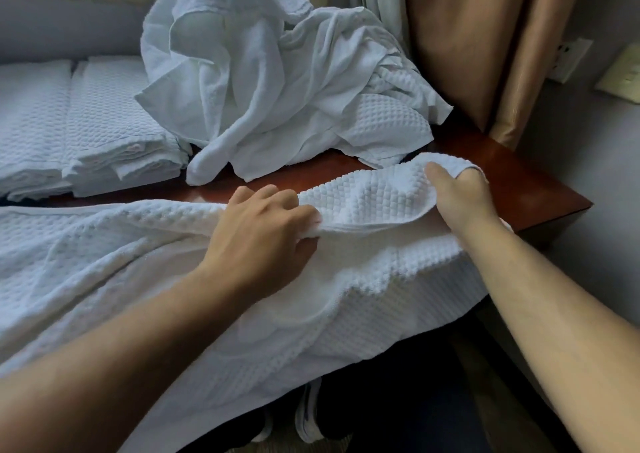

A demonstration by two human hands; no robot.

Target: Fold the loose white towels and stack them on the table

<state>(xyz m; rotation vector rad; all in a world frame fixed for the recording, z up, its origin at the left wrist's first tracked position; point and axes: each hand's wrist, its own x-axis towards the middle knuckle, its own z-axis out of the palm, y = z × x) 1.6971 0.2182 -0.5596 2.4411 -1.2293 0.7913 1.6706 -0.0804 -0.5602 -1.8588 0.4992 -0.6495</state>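
Note:
A white waffle-weave towel point(121, 262) lies spread over the front of the reddish wooden table point(526, 189) and hangs off its near edge. My left hand point(263, 231) grips a raised fold of it near the middle. My right hand point(460, 193) grips the same fold further right, thumb on top, with the towel's end wrapped over the fingers. Behind them, a heap of loose white towels point(270, 71) is piled at the back of the table. Two stacks of folded white towels point(104, 123) sit side by side at the left.
Tan curtains point(478, 37) hang at the back right, close to the table's corner. A wall socket point(568, 59) is on the right wall. Shoes point(308, 414) show on the floor below the table's near edge.

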